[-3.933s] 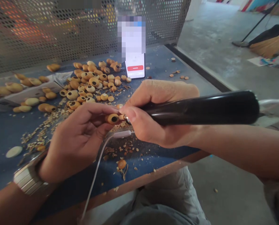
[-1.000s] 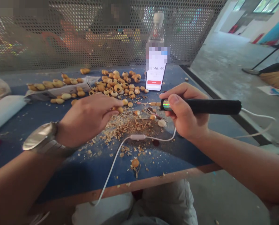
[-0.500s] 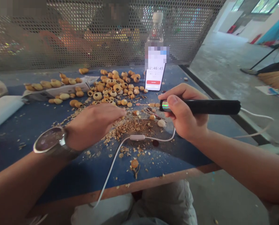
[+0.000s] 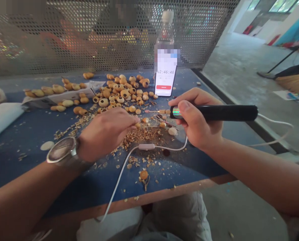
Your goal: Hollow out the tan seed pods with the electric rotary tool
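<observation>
The person's left hand (image 4: 106, 134) hangs low over the blue-painted table (image 4: 21, 130), its fingers curled inward, and the fingertips (image 4: 133, 122) sit against a small orange seed shell (image 4: 137, 125); whether the shell is actually pinched or only touched cannot be told. The right hand (image 4: 196, 122) is closed firmly around a black cylindrical electric engraving pen (image 4: 214, 113), thumb and fingers wrapped near its shiny metal nose, which points left toward the small shell but stays apart from it. A thin rod with an orange collar (image 4: 161, 111) lies in line with that nose. Beyond both hands spreads a heap of round tan-orange seed shells with dark drilled holes (image 4: 119, 93), and pale crumbly shavings (image 4: 141, 137) lie below them. A thin white cable with an oblong inline switch (image 4: 146, 146) curves just below the right hand. Compared with the earlier frame, the left hand has moved toward the right hand, and the silver wristwatch (image 4: 61, 150) has moved with it, uncovering a flat pale disc (image 4: 47, 145) on the table. The right hand and pen sit almost where they were.
</observation>
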`<control>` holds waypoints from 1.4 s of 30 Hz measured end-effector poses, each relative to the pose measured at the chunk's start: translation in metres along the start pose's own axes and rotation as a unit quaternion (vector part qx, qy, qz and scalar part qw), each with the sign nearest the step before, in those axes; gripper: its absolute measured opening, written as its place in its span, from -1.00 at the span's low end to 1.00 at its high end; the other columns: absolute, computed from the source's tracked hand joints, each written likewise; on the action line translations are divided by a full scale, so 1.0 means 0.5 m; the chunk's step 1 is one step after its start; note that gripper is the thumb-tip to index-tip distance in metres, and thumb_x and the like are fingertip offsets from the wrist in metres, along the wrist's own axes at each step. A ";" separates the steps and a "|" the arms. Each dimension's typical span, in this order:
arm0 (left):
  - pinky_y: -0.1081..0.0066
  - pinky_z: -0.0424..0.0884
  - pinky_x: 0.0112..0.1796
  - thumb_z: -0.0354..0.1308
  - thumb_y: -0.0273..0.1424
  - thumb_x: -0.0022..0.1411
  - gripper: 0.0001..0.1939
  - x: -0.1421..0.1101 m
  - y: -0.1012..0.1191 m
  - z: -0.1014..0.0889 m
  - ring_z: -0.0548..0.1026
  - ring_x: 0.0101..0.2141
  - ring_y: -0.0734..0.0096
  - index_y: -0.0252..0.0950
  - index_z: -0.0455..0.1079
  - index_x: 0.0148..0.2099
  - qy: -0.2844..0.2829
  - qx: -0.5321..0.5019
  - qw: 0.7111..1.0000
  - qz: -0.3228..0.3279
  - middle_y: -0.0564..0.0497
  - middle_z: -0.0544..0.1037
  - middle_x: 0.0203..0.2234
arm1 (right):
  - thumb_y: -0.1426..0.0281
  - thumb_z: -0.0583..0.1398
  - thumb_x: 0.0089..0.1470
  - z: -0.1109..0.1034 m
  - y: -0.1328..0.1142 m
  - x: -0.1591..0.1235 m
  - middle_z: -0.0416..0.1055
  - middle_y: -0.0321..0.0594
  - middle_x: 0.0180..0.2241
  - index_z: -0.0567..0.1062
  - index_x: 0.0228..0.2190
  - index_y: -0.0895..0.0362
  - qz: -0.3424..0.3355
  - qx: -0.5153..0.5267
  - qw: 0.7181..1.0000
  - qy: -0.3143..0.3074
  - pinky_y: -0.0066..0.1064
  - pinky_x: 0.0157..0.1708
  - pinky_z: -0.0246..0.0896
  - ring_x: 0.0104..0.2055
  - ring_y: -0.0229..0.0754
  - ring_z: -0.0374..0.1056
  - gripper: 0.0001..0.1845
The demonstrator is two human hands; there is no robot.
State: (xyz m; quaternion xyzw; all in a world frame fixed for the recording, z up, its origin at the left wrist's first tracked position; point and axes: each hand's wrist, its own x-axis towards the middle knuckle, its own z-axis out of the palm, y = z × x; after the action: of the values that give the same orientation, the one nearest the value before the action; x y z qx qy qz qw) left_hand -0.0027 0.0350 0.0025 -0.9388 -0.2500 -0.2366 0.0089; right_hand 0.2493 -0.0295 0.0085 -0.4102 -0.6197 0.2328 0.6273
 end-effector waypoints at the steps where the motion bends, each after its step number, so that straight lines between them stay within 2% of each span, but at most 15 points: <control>1: 0.19 0.54 -0.03 0.10 -0.34 0.49 -0.78 0.001 0.001 0.001 0.61 -0.10 0.22 -0.17 0.56 0.03 0.021 0.004 1.000 -0.004 -0.02 0.70 -0.14 | 0.03 0.31 0.22 0.000 -0.001 0.000 0.44 -0.33 -0.50 0.59 -0.37 0.03 0.001 0.000 1.000 0.001 -0.36 -0.53 0.22 -0.54 -0.30 0.26 -0.67; 3: 0.22 0.53 -0.07 0.11 -0.35 0.49 -0.80 0.002 0.005 0.001 0.60 -0.12 0.23 -0.17 0.55 0.02 0.027 0.007 1.000 0.005 -0.02 0.69 -0.17 | 0.03 0.31 0.23 0.001 -0.002 0.000 0.42 -0.34 -0.52 0.58 -0.38 0.02 0.000 0.002 1.000 0.000 -0.36 -0.54 0.20 -0.55 -0.31 0.24 -0.66; 5: 0.26 0.53 -0.13 0.09 -0.39 0.50 -0.80 0.003 0.009 0.000 0.59 -0.17 0.25 -0.19 0.55 -0.01 0.001 0.003 1.000 0.024 -0.02 0.68 -0.23 | 0.04 0.31 0.23 0.001 -0.002 0.000 0.40 -0.35 -0.54 0.58 -0.39 0.02 -0.003 0.004 1.000 -0.002 -0.36 -0.55 0.19 -0.57 -0.31 0.23 -0.67; 9: 0.19 0.50 -0.02 0.10 -0.40 0.48 -0.80 0.003 0.007 -0.002 0.59 -0.08 0.21 -0.18 0.54 0.02 0.043 0.015 0.999 0.007 -0.02 0.69 -0.15 | 0.02 0.30 0.22 0.001 -0.001 0.001 0.43 -0.32 -0.52 0.58 -0.38 0.02 -0.003 -0.006 1.000 0.002 -0.36 -0.56 0.19 -0.55 -0.30 0.25 -0.66; 11: 0.19 0.51 -0.11 0.09 -0.39 0.49 -0.80 0.002 0.002 -0.001 0.60 -0.16 0.20 -0.21 0.56 -0.05 -0.006 0.022 1.000 0.018 -0.04 0.68 -0.22 | 0.01 0.30 0.22 0.002 -0.001 0.001 0.43 -0.31 -0.51 0.58 -0.38 0.02 -0.004 -0.010 1.000 0.004 -0.37 -0.57 0.18 -0.54 -0.29 0.26 -0.64; 15: 0.19 0.49 -0.02 0.10 -0.40 0.48 -0.80 -0.001 -0.003 0.002 0.58 -0.10 0.19 -0.22 0.54 0.01 0.028 0.031 0.999 0.005 -0.04 0.68 -0.16 | 0.00 0.29 0.24 0.002 0.000 0.001 0.42 -0.32 -0.52 0.57 -0.38 0.02 -0.009 -0.017 1.000 0.000 -0.37 -0.56 0.19 -0.54 -0.30 0.27 -0.64; 18: 0.20 0.51 -0.06 0.08 -0.43 0.48 -0.79 0.001 -0.001 0.003 0.58 -0.14 0.20 -0.23 0.55 -0.02 -0.002 0.033 0.999 0.025 -0.04 0.67 -0.21 | 0.02 0.29 0.24 0.002 0.001 0.001 0.40 -0.33 -0.53 0.57 -0.37 0.03 -0.011 -0.011 1.000 -0.003 -0.37 -0.57 0.19 -0.56 -0.31 0.24 -0.65; 21: 0.15 0.50 0.01 0.05 -0.43 0.49 -0.77 0.005 0.002 0.004 0.58 -0.09 0.17 -0.23 0.55 -0.01 -0.004 0.043 0.999 0.012 -0.05 0.68 -0.17 | 0.01 0.29 0.24 0.001 0.002 0.001 0.40 -0.33 -0.53 0.56 -0.37 0.02 -0.009 -0.013 1.000 -0.001 -0.37 -0.57 0.18 -0.57 -0.31 0.23 -0.64; 24: 0.18 0.51 -0.03 0.04 -0.41 0.50 -0.77 0.005 0.001 0.004 0.59 -0.11 0.18 -0.22 0.55 -0.04 -0.024 0.049 0.998 0.007 -0.04 0.67 -0.20 | 0.01 0.27 0.25 0.000 0.002 0.000 0.39 -0.34 -0.54 0.56 -0.38 0.02 -0.005 -0.019 1.000 -0.004 -0.37 -0.57 0.18 -0.57 -0.31 0.23 -0.64; 27: 0.17 0.49 -0.01 0.05 -0.41 0.49 -0.78 0.002 -0.004 0.006 0.58 -0.07 0.17 -0.19 0.53 -0.02 -0.006 0.057 0.998 -0.004 -0.02 0.68 -0.14 | 0.01 0.27 0.25 0.000 0.002 0.000 0.40 -0.34 -0.52 0.56 -0.36 0.02 -0.011 -0.020 1.000 -0.008 -0.37 -0.55 0.20 -0.55 -0.30 0.26 -0.64; 34: 0.15 0.48 -0.02 0.04 -0.42 0.48 -0.76 0.001 -0.010 0.008 0.58 -0.10 0.15 -0.21 0.54 -0.02 -0.012 0.062 0.998 -0.007 -0.04 0.68 -0.16 | 0.00 0.29 0.23 0.001 0.001 0.001 0.42 -0.33 -0.51 0.58 -0.37 0.03 -0.012 -0.018 1.000 -0.002 -0.37 -0.54 0.22 -0.54 -0.30 0.27 -0.63; 38: 0.15 0.48 -0.01 0.05 -0.43 0.47 -0.76 0.001 -0.009 0.006 0.58 -0.09 0.14 -0.21 0.55 -0.01 -0.027 0.055 0.998 0.007 -0.05 0.68 -0.14 | 0.04 0.30 0.24 0.001 0.000 0.001 0.43 -0.33 -0.52 0.59 -0.39 0.03 -0.014 -0.005 1.000 -0.002 -0.36 -0.53 0.23 -0.55 -0.31 0.26 -0.66; 42: 0.15 0.50 -0.10 0.06 -0.39 0.48 -0.79 -0.004 -0.011 0.006 0.58 -0.13 0.11 -0.22 0.54 -0.03 -0.066 0.090 0.993 -0.021 -0.08 0.67 -0.19 | 0.04 0.29 0.24 0.000 0.000 0.002 0.43 -0.34 -0.52 0.60 -0.37 0.02 -0.013 -0.010 1.000 -0.007 -0.36 -0.51 0.25 -0.55 -0.30 0.28 -0.67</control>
State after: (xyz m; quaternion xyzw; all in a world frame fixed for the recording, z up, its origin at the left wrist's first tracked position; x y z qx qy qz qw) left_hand -0.0056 0.0392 -0.0018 -0.9422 -0.2904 -0.1506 0.0720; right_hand 0.2493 -0.0285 0.0089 -0.4065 -0.6319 0.2213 0.6217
